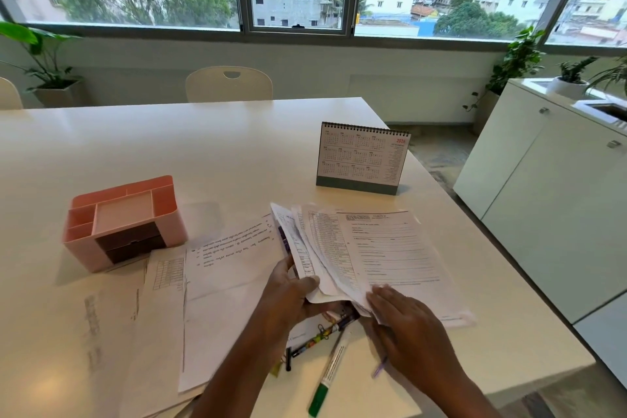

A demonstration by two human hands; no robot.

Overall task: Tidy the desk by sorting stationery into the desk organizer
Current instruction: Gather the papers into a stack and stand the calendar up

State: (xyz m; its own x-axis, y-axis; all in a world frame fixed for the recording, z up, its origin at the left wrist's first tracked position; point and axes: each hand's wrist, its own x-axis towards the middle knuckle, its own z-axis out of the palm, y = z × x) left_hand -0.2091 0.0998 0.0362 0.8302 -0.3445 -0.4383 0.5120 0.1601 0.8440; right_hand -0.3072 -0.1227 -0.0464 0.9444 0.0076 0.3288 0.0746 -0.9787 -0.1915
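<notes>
Pink plastic desk organizer [125,220] sits on the left of the white desk [203,146], and every compartment that shows looks bare, so by my reading the sorting has hardly begun. It stands well apart from both hands, off to the left and farther away. Near the person, the white marker with the green cap [330,370], a dark patterned pen [319,339] and coloured paper clips [322,332] lie loose, part-buried under sheets. The left hand [288,299] has its fingers curled round a sheaf of printed white papers [315,248], lifting it off the clutter. The right hand [410,326] lies flat, fingers out, on the near edge of the sheets, gripping nothing I can see. A spiral-bound desk calendar [363,158] stands beyond.
</notes>
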